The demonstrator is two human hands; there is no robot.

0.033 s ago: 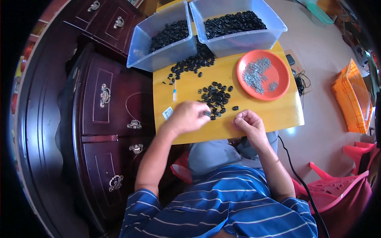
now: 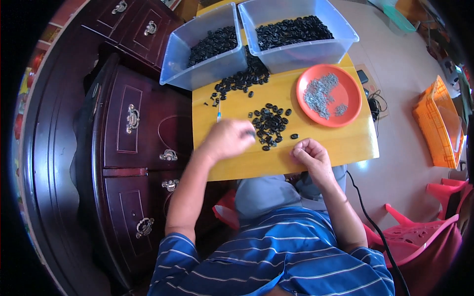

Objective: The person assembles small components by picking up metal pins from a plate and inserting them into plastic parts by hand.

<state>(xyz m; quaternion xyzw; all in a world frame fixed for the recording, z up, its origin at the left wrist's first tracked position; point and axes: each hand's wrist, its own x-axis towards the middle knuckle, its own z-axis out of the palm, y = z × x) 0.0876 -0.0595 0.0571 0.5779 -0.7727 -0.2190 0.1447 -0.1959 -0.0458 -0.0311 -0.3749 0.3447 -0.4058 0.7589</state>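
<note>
Over the desk [image 2: 345,143], the left hand [image 2: 228,140] pinches a black piece [image 2: 251,133]; the right hand [image 2: 313,155] pinches closed, contents hidden. A low sweep could scatter the pile [image 2: 270,123].

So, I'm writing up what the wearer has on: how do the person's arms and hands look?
The left hand and right hand are both ungloved; rings, if any, are too small to make out. The forearms are uncovered, with no watch showing. The sleeves are short and blue with thin white stripes, ending around the elbows.
</note>
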